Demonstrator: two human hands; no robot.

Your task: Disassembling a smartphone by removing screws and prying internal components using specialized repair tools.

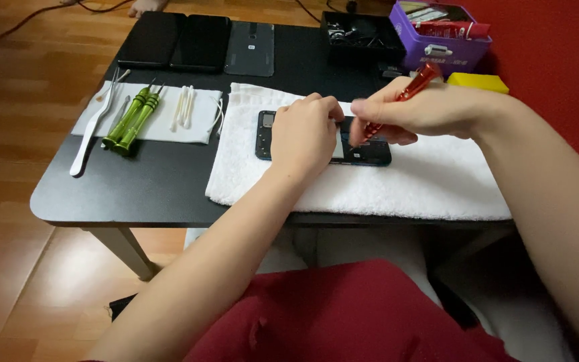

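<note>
Right hand (423,110) grips red screwdriver (403,97); left hand (303,134) pins opened phone (370,153) near purple box (440,47).

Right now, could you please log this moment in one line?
left hand: steadies opened phone | right hand: holds red screwdriver | white towel underneath

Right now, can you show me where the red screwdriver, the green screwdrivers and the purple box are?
red screwdriver (418,83): head view, on its red handle above the right hand.
green screwdrivers (133,118): head view, on the green handles lying on the small white cloth.
purple box (445,52): head view, on its front wall.
</note>
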